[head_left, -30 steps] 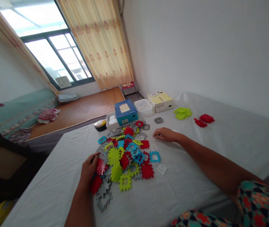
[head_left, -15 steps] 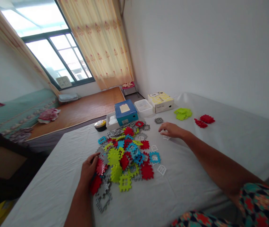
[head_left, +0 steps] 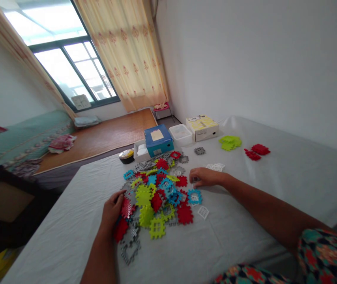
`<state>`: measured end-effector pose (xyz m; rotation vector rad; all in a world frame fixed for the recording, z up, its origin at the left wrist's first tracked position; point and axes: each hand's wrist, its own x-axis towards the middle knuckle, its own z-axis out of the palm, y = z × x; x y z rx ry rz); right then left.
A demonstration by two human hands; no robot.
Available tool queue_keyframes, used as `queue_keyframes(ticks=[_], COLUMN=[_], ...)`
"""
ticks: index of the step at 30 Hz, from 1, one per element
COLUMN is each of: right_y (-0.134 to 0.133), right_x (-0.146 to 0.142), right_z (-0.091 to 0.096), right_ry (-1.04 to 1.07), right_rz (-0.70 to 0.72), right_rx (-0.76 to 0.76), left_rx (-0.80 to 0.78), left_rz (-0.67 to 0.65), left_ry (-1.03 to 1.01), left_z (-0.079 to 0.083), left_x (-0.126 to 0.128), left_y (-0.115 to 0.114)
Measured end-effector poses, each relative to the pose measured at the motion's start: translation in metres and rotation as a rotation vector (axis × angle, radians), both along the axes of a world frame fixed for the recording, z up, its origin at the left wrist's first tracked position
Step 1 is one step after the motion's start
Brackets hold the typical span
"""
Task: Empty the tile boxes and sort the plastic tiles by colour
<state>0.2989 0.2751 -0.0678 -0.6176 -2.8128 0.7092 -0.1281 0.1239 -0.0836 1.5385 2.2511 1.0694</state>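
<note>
A heap of flat toothed plastic tiles (head_left: 156,197) in red, lime, blue and grey lies on the white-sheeted table (head_left: 275,185). My left hand (head_left: 112,209) rests at the heap's left edge, fingers curled over a red tile (head_left: 125,208). My right hand (head_left: 204,177) sits at the heap's right edge, fingers bent down on a small white window piece (head_left: 196,180). A small pile of white pieces (head_left: 216,167) lies just beyond that hand. Another white piece (head_left: 203,212) lies near the red tiles in front.
Sorted piles stand at the far right: lime tiles (head_left: 229,142), red tiles (head_left: 257,151), one grey tile (head_left: 199,150). At the table's far edge are a blue box (head_left: 158,140), a clear tub (head_left: 180,134), a yellow-white box (head_left: 202,127) and a round tin (head_left: 126,156).
My right hand carried white pieces away from the heap, set them down in a small pile, then came back to the heap's right edge. The left hand stayed put.
</note>
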Motion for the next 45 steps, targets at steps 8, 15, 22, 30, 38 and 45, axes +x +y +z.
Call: queue_keyframes(ticks=[8,15,22,30,38,45], right_y=[0.000,0.030,0.033,-0.018,-0.014,-0.004], right_x=[0.004,0.046,0.053,0.002,-0.001,-0.001], right_z=[0.005,0.014,0.017,0.015,0.006,-0.006], right_ry=[-0.013,-0.067,-0.139,-0.090,-0.034,0.129], right_rz=[-0.109,-0.386,-0.470,0.123,0.020,-0.021], right_rx=[-0.115,-0.031,0.119,-0.215,-0.006,0.107], left_rx=[0.002,0.002,0.011,-0.014,-0.013,-0.006], left_rz=[-0.005,-0.011,-0.019,-0.015,-0.005,-0.007], left_ry=[-0.014,-0.010,-0.009,0.016,-0.011,0.003], left_z=[-0.002,-0.003,-0.005,-0.003,0.001,-0.001], left_x=[-0.002,-0.003,-0.005,-0.004,0.001,-0.002], left_y=[0.000,0.001,0.001,0.001,0.000,0.001])
